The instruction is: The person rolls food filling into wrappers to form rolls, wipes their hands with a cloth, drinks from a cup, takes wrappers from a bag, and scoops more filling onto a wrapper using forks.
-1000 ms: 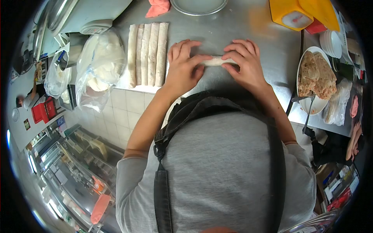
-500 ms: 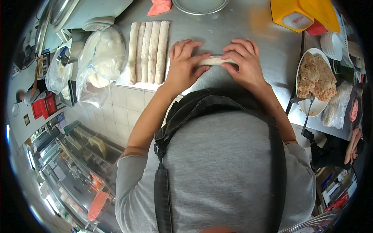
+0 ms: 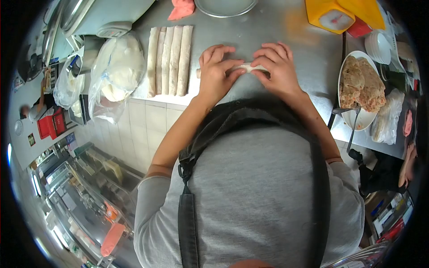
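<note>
A pale filled dough roll (image 3: 247, 67) lies crosswise on the steel table, between my two hands. My left hand (image 3: 216, 70) is closed over it, thumb and forefinger pinching near its middle; its left end sticks out beyond this hand. On the other side, my right hand (image 3: 278, 67) pinches the same roll with thumb and fingers, and covers its right end. The two sets of fingertips are close together, with a short stretch of dough showing between. To the left of my hands, several floured dough rolls (image 3: 173, 60) lie side by side.
At right stands an oval plate (image 3: 363, 124) of minced filling with utensils, beside stacked white bowls (image 3: 379, 47). A yellow scale (image 3: 336, 20), a round metal pan (image 3: 226, 6) and a pink cloth (image 3: 181, 8) sit behind. Dough fills a plastic bag (image 3: 117, 67) at left. Another person's arm (image 3: 407, 165) shows at right.
My left hand has shifted right along the dough roll, so its left end now shows. My right hand has moved slightly left, and the fingertips are closer together.
</note>
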{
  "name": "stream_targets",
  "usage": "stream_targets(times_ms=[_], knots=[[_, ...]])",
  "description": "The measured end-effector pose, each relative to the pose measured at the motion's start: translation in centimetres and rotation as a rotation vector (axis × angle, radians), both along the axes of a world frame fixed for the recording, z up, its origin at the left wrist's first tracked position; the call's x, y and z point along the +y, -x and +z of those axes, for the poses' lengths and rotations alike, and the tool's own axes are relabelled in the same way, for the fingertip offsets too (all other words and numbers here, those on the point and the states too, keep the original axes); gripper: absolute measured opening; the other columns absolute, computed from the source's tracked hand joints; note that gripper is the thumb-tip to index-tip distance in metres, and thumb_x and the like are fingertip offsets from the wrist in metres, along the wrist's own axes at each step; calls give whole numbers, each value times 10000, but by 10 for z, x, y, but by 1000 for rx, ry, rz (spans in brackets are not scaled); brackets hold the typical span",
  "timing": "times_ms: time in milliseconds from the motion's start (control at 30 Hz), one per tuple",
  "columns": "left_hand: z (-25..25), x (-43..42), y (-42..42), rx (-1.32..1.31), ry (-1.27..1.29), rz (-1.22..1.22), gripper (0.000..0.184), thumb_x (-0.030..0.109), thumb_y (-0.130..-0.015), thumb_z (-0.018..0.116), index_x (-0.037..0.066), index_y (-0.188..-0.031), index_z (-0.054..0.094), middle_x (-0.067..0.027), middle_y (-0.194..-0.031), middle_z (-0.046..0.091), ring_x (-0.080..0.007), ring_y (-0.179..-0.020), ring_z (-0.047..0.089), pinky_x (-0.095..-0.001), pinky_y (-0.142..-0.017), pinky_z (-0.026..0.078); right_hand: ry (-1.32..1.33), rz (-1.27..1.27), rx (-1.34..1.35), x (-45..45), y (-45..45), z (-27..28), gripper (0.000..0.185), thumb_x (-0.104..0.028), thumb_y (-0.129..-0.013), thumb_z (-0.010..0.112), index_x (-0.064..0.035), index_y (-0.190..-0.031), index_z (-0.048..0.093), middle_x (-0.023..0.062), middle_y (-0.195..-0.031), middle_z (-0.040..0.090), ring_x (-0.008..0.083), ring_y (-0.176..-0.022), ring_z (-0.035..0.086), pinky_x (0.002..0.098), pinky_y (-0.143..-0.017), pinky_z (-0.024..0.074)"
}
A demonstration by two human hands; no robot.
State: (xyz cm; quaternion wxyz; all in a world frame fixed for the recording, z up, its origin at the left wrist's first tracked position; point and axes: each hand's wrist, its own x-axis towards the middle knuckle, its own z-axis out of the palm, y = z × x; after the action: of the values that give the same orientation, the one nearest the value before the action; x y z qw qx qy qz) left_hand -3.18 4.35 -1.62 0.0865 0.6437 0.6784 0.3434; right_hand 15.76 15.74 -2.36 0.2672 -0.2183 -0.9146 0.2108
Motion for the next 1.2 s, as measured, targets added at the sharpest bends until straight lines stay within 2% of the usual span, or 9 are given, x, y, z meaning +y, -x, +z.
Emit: stream_targets(times_ms=[300,633,833,933,1033,1100,1133,1200], knots=[[-2,10,5,-99,140,93,142,220,-753,861,139,-861,817,-16,-1199,694,-272,-1214,514,-418,-1064,370,32,4,-7,-1,1,0,161,-181,-786,786,-139,-930,726,2,-1127,666,254,-1261,524,534,-1149,294],[-2,21,12,-137,161,88,171,217,-756,853,142,-905,816,-44,-1171,699,-282,-1213,514,-430,-1042,401,50,-3,-20,-2,-1,-3,160,-180,-795,787,-142,-939,728,3,-1142,669,253,-1268,521,531,-1155,288],[4,21,5,-27,190,22,162,237,-760,845,164,-902,817,-16,-1187,695,-274,-1230,506,-431,-1043,366,59,-7,5,-3,0,-3,171,-160,-782,786,-140,-943,731,5,-1139,665,258,-1266,521,528,-1155,290],[1,18,6,13,171,23,134,217,-767,841,165,-888,815,2,-1196,690,-276,-1225,513,-433,-1041,350,60,-7,2,-3,-1,-2,173,-157,-778,787,-140,-940,731,6,-1137,664,258,-1269,519,528,-1157,288],[-1,12,8,27,61,1,142,169,-719,856,155,-844,791,19,-1173,675,-272,-1218,515,-465,-1054,340,50,-3,-6,-1,-1,-3,178,-175,-778,802,-141,-934,722,-3,-1141,665,261,-1269,525,523,-1150,295],[6,3,9,133,-5,-30,146,83,-764,799,160,-889,796,15,-1189,682,-296,-1237,524,-442,-1041,363,40,0,-14,-1,-1,-3,187,-191,-780,816,-142,-930,714,-11,-1147,666,265,-1267,532,519,-1142,303],[12,-2,12,132,-3,-28,146,83,-764,799,160,-889,796,15,-1189,682,-296,-1237,524,-442,-1041,363,49,2,-11,-1,-1,-2,173,-181,-780,805,-145,-927,721,-8,-1138,666,260,-1267,527,522,-1151,294],[21,-8,17,154,11,-57,257,17,-746,757,168,-950,795,-13,-1212,669,-319,-1251,517,-448,-1059,362,59,5,-9,0,-1,-1,161,-172,-780,795,-148,-925,729,-5,-1128,667,254,-1268,522,526,-1159,285]])
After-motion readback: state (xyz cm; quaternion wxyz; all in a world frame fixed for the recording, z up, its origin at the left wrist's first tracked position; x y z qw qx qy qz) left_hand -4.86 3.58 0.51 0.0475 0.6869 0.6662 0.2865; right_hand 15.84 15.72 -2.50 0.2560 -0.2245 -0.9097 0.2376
